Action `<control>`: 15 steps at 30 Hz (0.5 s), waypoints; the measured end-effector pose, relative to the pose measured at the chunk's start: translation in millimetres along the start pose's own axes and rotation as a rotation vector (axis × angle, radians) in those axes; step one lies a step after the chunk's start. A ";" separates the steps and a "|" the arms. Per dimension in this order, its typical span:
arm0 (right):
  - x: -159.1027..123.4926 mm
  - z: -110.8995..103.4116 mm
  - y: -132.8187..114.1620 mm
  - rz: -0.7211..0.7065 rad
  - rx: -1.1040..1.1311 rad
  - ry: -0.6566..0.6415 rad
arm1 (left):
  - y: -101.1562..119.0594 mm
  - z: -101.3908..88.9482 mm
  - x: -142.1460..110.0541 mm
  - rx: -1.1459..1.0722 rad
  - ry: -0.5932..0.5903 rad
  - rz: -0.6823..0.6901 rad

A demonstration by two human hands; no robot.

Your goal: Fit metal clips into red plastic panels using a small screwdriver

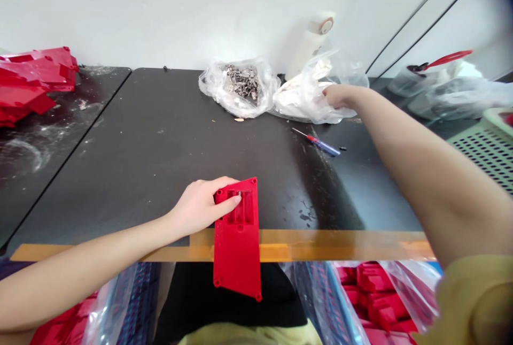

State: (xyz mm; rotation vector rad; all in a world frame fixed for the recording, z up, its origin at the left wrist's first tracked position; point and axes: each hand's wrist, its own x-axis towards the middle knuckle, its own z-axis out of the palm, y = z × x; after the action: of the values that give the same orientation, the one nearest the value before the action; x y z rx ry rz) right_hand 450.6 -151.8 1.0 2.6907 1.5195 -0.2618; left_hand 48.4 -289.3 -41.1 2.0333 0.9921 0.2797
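Observation:
My left hand (204,205) grips a red plastic housing (237,251) at its upper left, the thumb lying over a recessed compartment where a small metal spring (239,193) shows. The housing overhangs the table's front edge. Far off to the right, my right hand (337,97) reaches into a clear plastic bag (296,100) of white pieces; its fingertips are hidden there. Just left of that bag lies an open bag of small metal parts (244,82). A screwdriver (320,143) with a blue and red handle rests on the table below my right hand.
Red plastic parts (36,83) are piled at the far left. A white bottle-like object (308,45) stands by the wall. A pale green basket (484,142) sits at right. Below the taped table edge (320,245), bins hold more red parts (377,297).

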 end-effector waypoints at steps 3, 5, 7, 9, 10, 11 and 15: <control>-4.5 -2.0 -1.3 -0.038 0.033 0.002 | 0.0 -0.9 -0.4 -0.003 -0.007 0.003; -9.1 -2.7 -1.6 -0.051 0.067 0.097 | -0.3 -1.3 -0.6 -0.004 -0.013 0.003; -14.8 -3.6 -1.9 -0.059 0.128 0.215 | -0.6 -1.3 -0.5 -0.003 -0.017 0.005; -21.1 -5.7 -2.9 -0.064 0.216 0.342 | -0.5 -1.1 -0.1 0.005 -0.017 0.006; -24.7 -7.4 -3.9 -0.068 0.267 0.414 | -0.3 -1.1 0.1 0.009 -0.015 0.006; -29.2 -9.4 -5.4 -0.075 0.323 0.492 | 0.0 -1.1 0.2 0.011 -0.014 0.006; -66.8 -15.0 -17.3 -0.133 0.610 0.724 | 1.3 -2.4 -1.0 0.004 -0.031 -0.011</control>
State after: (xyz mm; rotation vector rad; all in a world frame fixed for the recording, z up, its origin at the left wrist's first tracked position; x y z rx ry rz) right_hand 404.0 -197.6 27.7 3.3944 2.0713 0.3597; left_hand 47.2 -289.1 -38.4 2.0293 0.9844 0.2398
